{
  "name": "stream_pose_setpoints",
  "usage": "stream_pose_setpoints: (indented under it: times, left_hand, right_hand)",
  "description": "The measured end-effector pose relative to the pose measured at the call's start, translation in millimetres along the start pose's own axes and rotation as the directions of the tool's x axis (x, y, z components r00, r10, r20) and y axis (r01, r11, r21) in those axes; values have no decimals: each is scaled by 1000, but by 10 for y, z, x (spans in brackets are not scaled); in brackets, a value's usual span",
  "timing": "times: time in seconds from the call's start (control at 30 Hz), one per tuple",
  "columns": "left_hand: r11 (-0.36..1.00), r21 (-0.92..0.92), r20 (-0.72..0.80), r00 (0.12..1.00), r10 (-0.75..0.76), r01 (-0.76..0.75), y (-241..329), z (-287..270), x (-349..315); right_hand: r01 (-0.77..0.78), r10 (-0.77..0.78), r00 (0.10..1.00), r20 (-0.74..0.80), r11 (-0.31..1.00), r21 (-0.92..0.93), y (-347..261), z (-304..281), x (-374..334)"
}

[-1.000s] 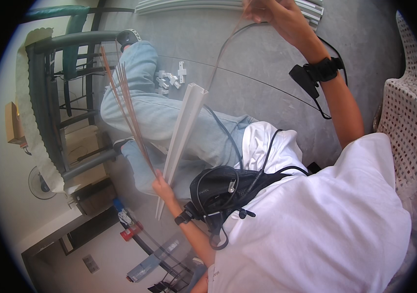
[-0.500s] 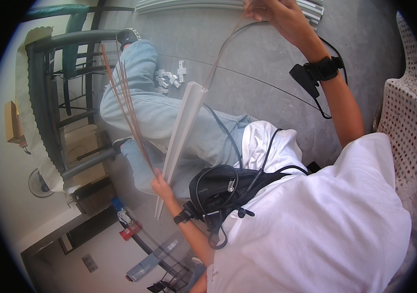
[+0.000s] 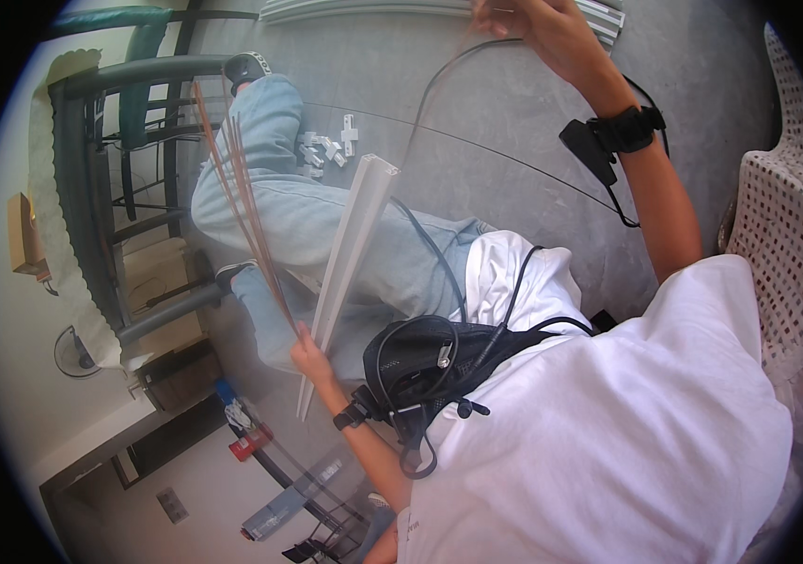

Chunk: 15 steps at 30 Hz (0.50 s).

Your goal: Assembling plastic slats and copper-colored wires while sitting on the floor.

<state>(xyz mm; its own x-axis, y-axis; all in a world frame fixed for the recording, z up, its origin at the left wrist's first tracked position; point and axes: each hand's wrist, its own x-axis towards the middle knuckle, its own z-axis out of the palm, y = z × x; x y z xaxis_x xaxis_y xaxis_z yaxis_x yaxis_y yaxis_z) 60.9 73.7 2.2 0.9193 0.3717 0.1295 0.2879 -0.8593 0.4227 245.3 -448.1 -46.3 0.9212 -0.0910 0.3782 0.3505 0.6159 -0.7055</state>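
Note:
A long white channelled rail [image 3: 353, 230] lies slanted across my jeans-clad legs. My left hand [image 3: 311, 355] is closed around a bundle of thin copper-coloured strips [image 3: 249, 211], which fan out toward the far left, and it rests against the rail's lower part. At the top right my raised right hand [image 3: 547, 36] has its fingers pinched on a thin copper-coloured strip [image 3: 466, 40]. That strip is faint and blurred, and seems to run down to the rail's far end. The fingertips of the right hand are partly cut off by the upper edge.
Several small white connectors [image 3: 328, 150] lie on the grey floor beyond my legs. More white rails [image 3: 373, 9] lie at the far edge. A black pouch with cables [image 3: 430, 362] sits at my waist. A dark-framed table [image 3: 91, 207] stands left, a perforated white chair [image 3: 778, 254] right.
My right hand has shifted slightly, and the strip running from it to the rail looks fainter and more blurred. The left hand, the bundle and the rail have hardly moved.

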Motion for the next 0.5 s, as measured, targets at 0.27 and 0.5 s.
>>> stream_pose_setpoints:
  times: [0.27, 0.5]
  left_hand:
    - [999, -17, 3, 1000, -29, 29, 22, 10, -8]
    - [1000, 26, -12, 1000, -14, 14, 24, -3, -2]
  right_hand:
    - [23, -23, 1000, 12, 1000, -5, 2, -3, 0]
    - [27, -27, 1000, -2, 1000, 6, 26, 11, -4]
